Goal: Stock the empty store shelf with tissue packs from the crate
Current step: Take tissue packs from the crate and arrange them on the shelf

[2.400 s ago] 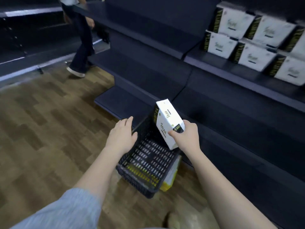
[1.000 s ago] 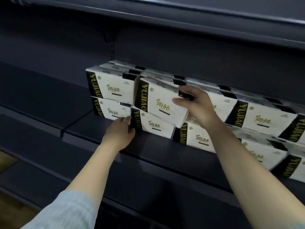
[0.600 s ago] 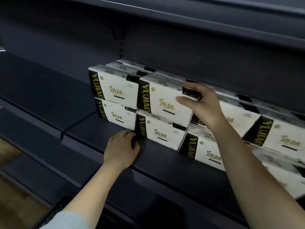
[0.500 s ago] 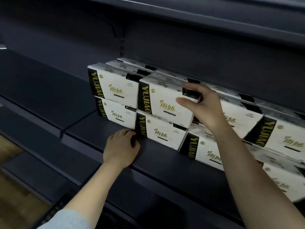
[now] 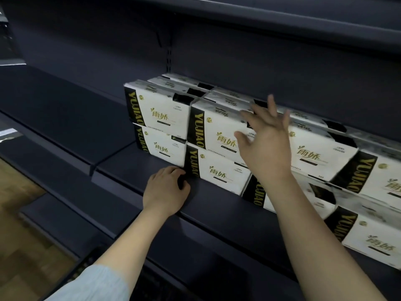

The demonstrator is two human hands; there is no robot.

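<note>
White tissue packs with black and gold ends stand two high in a row on the dark shelf (image 5: 121,168). The top pack second from the left (image 5: 214,129) sits on the lower pack (image 5: 219,170). My right hand (image 5: 263,140) hovers in front of that top pack with fingers spread and straight, holding nothing. My left hand (image 5: 166,191) rests on the shelf board with its fingers curled loosely beside the lower pack's black end. The black crate (image 5: 91,261) shows only as a sliver at the bottom edge, below my left arm.
The shelf left of the stacked packs is bare dark board (image 5: 54,118). An upper shelf (image 5: 260,16) overhangs the row. A lower shelf (image 5: 65,216) juts out beneath, and wood floor (image 5: 19,187) shows at the far left.
My right hand has let go of the top pack it was pinching and spread its fingers; the pack stays on the stack. My left hand has barely moved on the shelf.
</note>
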